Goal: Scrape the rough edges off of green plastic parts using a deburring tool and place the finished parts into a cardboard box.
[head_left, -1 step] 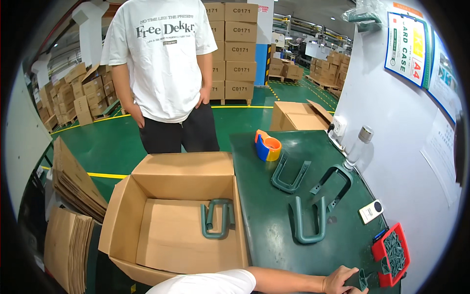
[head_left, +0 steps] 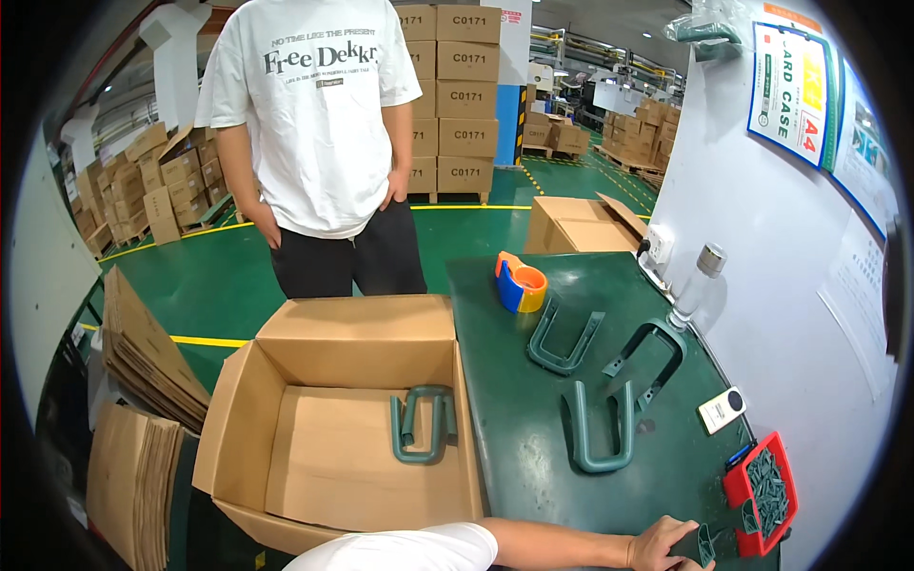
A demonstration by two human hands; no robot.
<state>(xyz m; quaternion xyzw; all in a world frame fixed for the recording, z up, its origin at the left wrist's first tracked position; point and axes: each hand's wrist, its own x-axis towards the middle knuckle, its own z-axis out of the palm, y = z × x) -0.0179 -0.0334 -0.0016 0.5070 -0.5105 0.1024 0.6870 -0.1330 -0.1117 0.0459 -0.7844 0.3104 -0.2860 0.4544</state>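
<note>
My left forearm reaches across the lower edge to the right, and my left hand (head_left: 659, 546) is closed around a dark green tubular piece (head_left: 705, 544) with a hollow end. A second green end (head_left: 749, 517) shows against the red bin; whether it belongs to the same piece I cannot tell. My right hand cannot be made out. Ahead on the green table (head_left: 514, 447) lie three U-shaped green handles: one nearest (head_left: 604, 463), one farther left (head_left: 562, 364), and one at the right (head_left: 671, 347). More such handles (head_left: 419, 455) lie in the open cardboard box (head_left: 238, 428).
A red bin (head_left: 779, 533) of small green parts stands at the table's right edge. Beyond are a white device (head_left: 721, 411), a clear bottle (head_left: 698, 285) and an orange-blue tape dispenser (head_left: 521, 285). A person (head_left: 324, 143) stands behind the box. Flattened cartons (head_left: 129, 476) lean at left.
</note>
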